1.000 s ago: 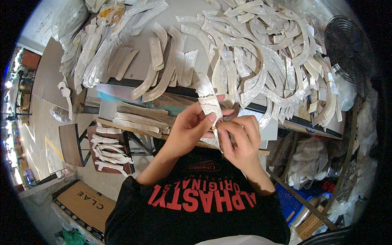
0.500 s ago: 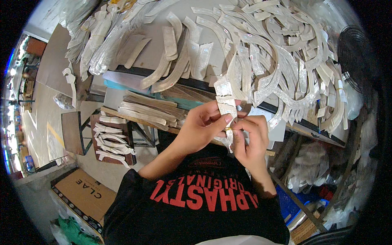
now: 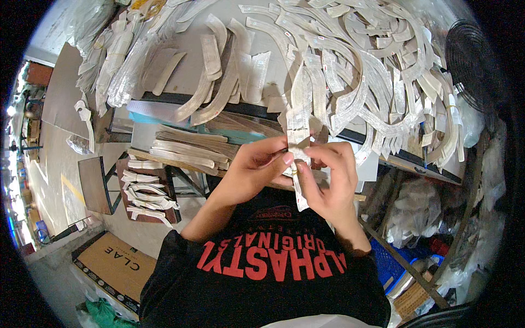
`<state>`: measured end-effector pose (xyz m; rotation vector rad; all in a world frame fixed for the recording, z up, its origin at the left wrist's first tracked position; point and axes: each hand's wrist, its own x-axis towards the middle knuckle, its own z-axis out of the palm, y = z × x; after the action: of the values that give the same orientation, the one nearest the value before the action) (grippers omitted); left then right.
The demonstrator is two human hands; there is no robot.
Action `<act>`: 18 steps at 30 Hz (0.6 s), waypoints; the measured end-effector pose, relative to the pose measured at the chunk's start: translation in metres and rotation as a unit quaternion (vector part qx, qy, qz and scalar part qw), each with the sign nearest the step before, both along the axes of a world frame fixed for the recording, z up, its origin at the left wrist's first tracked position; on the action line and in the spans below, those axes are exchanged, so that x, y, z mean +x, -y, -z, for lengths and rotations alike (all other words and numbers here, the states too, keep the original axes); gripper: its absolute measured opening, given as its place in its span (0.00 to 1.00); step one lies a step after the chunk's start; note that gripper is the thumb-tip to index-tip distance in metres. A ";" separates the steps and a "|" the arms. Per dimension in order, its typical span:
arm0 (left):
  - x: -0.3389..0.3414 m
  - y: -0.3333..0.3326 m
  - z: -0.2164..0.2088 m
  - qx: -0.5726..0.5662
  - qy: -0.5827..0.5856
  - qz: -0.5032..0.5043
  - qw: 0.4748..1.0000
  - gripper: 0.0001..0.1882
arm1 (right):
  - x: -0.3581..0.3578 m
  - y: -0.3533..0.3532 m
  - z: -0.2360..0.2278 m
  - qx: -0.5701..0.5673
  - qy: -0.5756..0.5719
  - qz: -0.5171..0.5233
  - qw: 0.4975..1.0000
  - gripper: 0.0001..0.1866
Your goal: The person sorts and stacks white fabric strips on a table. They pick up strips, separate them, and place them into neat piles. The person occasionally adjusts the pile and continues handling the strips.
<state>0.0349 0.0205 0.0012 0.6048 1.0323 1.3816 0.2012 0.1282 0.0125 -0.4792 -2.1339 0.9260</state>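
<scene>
While our left hand (image 3: 254, 170) and right hand (image 3: 334, 177) pinch pale strips (image 3: 298, 134) near the tabletop's (image 3: 191, 35) edge, bare room shows beyond — fingers (image 3: 327, 156) hide the strips' middle.

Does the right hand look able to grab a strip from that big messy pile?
Probably yes: the right hand is near the pile, with nothing seeming to block it, but it grips the white bundle and would likely have to let go.

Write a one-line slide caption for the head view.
Left hand and right hand grip a narrow, whitish strip bundle near a grey table heaped with curved, pale strips.
</scene>
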 end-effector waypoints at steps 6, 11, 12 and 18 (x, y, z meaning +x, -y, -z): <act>0.006 0.002 0.001 0.030 0.097 -0.027 0.994 0.21 | 0.002 -0.004 -0.002 0.044 -0.015 -0.003 0.999 0.17; 0.001 0.004 0.012 0.033 0.142 -0.010 0.989 0.23 | 0.002 0.000 0.002 -0.008 -0.011 0.011 1.000 0.22; 0.001 0.003 0.012 0.036 0.145 -0.005 0.989 0.23 | 0.001 0.001 -0.001 -0.018 -0.002 0.016 1.000 0.22; 0.000 0.000 0.001 0.032 0.134 0.010 0.990 0.25 | 0.003 -0.011 -0.015 -0.037 0.028 -0.026 0.999 0.28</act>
<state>0.0348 0.0202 0.0005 0.4588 0.7669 1.4389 0.2044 0.1392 0.0275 -0.4947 -2.1770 1.0341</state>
